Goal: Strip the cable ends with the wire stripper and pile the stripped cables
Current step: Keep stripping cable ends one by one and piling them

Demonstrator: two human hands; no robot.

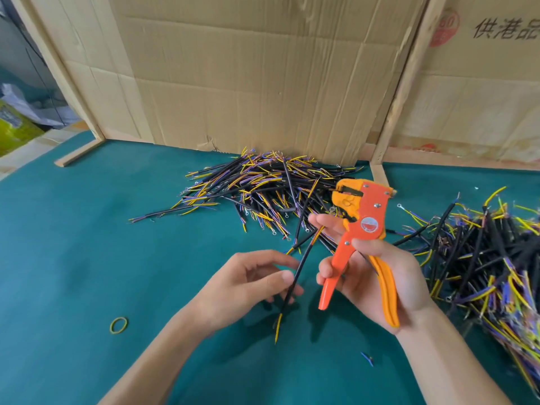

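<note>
Your work surface is a table covered in teal-green mat [87, 244].

Lying directly on it, you have:
- a heap of black cables [263, 188] with yellow, purple and blue cores showing at the ends, at the far middle, against the cardboard backing; some carry small ring terminals.
- a second heap of like cables [485, 258] along your right edge, well apart from the first.
- one yellow-green rubber band [119, 325], lying flat near your left forearm, alone.
- a short blue scrap of insulation [367, 358], near the front, between your forearms.
- a pale wooden strip [80, 153] at the far left, and another [380, 173] at the far right of centre.
</note>
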